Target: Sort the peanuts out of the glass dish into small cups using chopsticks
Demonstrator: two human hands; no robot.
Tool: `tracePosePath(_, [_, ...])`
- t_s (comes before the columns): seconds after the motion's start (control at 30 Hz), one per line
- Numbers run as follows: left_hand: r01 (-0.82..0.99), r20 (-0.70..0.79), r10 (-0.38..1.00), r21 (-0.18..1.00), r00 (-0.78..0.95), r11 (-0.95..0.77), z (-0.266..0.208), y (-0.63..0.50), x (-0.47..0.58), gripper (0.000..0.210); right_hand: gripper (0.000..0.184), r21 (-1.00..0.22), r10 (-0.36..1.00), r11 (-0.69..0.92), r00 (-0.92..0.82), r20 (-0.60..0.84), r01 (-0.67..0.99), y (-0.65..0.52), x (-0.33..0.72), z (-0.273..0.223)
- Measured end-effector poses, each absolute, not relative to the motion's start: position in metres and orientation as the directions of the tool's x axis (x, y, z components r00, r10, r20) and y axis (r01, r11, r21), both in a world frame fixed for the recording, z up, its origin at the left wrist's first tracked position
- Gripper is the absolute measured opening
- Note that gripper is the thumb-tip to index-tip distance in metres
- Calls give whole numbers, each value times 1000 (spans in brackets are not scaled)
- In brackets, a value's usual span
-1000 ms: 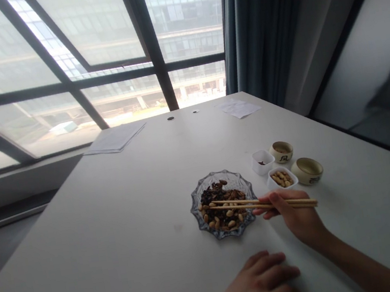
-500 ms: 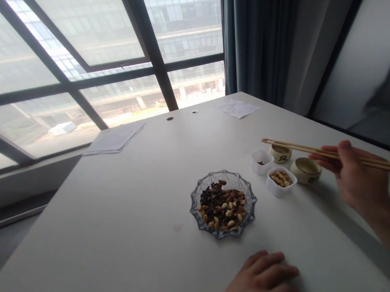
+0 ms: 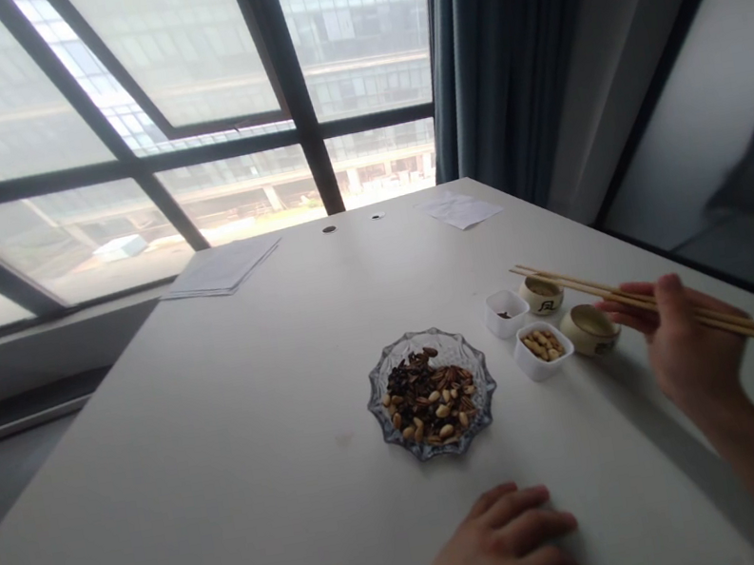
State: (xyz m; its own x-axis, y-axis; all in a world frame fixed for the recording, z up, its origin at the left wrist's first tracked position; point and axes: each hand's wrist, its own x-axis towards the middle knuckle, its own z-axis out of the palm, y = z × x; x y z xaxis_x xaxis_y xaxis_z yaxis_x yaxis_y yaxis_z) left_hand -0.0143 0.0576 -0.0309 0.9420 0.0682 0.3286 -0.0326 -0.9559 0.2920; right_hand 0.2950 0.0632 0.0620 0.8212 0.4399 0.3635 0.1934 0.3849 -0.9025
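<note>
Beyond the white table (image 3: 230, 442) we saw a large window (image 3: 199, 42) in dark frames, with a blue-grey curtain (image 3: 491, 61) hanging to its right. Two lots of paper lay towards the far end of the tabletop: a stack of sheets (image 3: 223, 272) on the left and some loose paper (image 3: 462, 208) on the right.

Nearer to us stood a scalloped glass bowl (image 3: 488, 386), holding a mix of pale nuts and darker pieces. To its right we had four small vessels grouped closely: a white tub (image 3: 499, 330) with a few dark bits, a second white tub (image 3: 538, 372) filled with pale nuts, and two cream cups, the far cup (image 3: 542, 302) and the near cup (image 3: 591, 345).

Our right hand (image 3: 695, 345) grasped a pair of wooden chopsticks (image 3: 587, 287), whose tips pointed left over the far cup; we could not tell whether the fingers touched the near cup. Our left hand (image 3: 498, 551) held nothing that we could see and rested on the table, fingers loosely spread, just in front of the bowl.
</note>
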Motion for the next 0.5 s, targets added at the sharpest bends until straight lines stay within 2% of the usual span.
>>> tracePosePath(0.07, [-32,330,70,294,941,-955,-31,58,-14,22,43,-914,548,381,762,343,138,61,278,60])
tracePosePath(0.17, [-26,314,69,289,947,-957,-32,57,-15,21,43,-943,758,328,581,297,53,55,247,55])
tracePosePath(0.23, [-22,317,73,286,946,-958,-32,57,-14,21,44,-960,844,281,471,258,22,51,226,51])
tracePosePath(0.37, [-23,332,74,280,940,-960,-32,56,-14,23,42,-966,934,260,256,249,-8,47,198,42])
tracePosePath(0.5, [-22,339,77,279,937,-960,-34,56,-14,25,34,-971,961,239,153,231,-32,50,188,33])
